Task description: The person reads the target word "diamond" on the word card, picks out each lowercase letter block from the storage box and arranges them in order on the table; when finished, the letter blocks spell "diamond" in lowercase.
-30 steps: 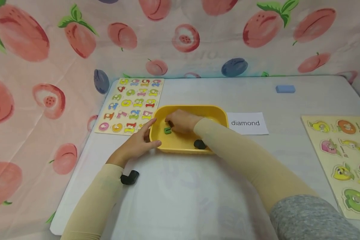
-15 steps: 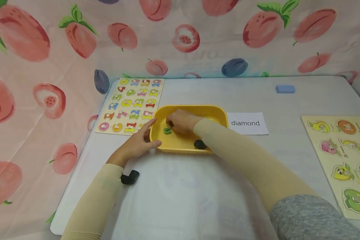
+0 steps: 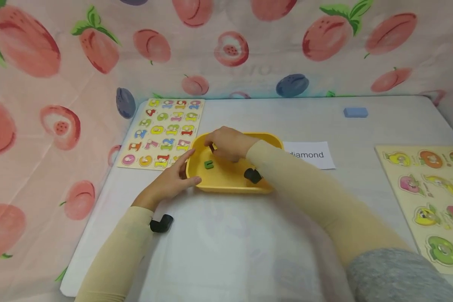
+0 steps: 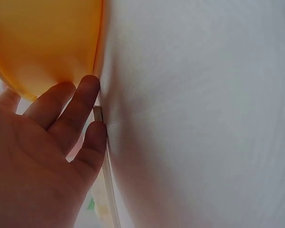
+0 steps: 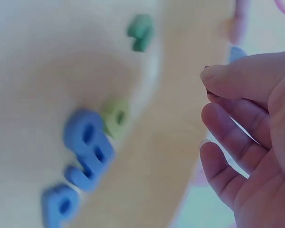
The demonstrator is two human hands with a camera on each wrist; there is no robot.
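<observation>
In the head view, my left hand rests its fingers and thumb against the left end of a yellow plastic tub. The left wrist view has the fairly straight fingertips touching the tub's outer wall. Over the inside of that tub, my right hand pinches a small dark piece between thumb and forefinger; mostly covered, its shape cannot be told. A green letter lies on the tub floor. The right wrist view adds blue letters and a yellow-green letter, hidden by my arm in the head view.
A number puzzle board lies left of the tub, partly behind it. To its right is a card reading "diamond". A blue block sits farther back, and a fruit puzzle board lies at the right.
My right hand has risen slightly from the tub floor with the dark piece, which now shows below its fingertips. My left hand stays at the tub's left end.
</observation>
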